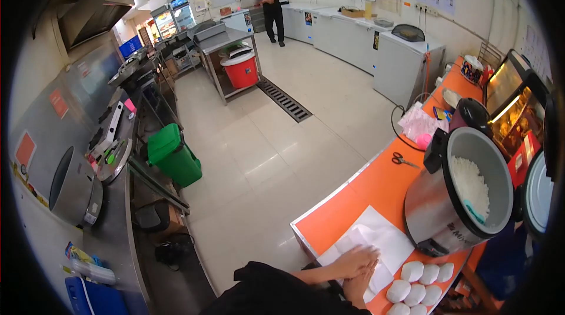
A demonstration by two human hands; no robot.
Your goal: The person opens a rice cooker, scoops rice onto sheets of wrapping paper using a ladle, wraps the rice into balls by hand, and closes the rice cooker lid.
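Observation:
Both hands are together over white wrapping paper (391, 241) on the orange counter (353, 200). My left hand (355, 261) reaches in from the left, its fingers pressed together over my right hand (360, 281). The right hand comes up from the bottom edge, closed against the left. Whatever lies between the palms is hidden, and the fingers are slightly blurred. Several white paper-wrapped bundles (415, 294) sit in rows just right of the hands. Beyond the paper stands a large rice cooker (421, 215), uncovered, with white rice (471, 182) and a teal scoop (474, 212) inside.
Scissors (405, 161) lie on the counter behind the cooker, near a pink plastic bag (419, 119). A lit food warmer (512, 100) is farther right. Across the floor are a green bin (173, 153) and a red bucket (242, 70). A person (272, 6) stands by white chest freezers (341, 32).

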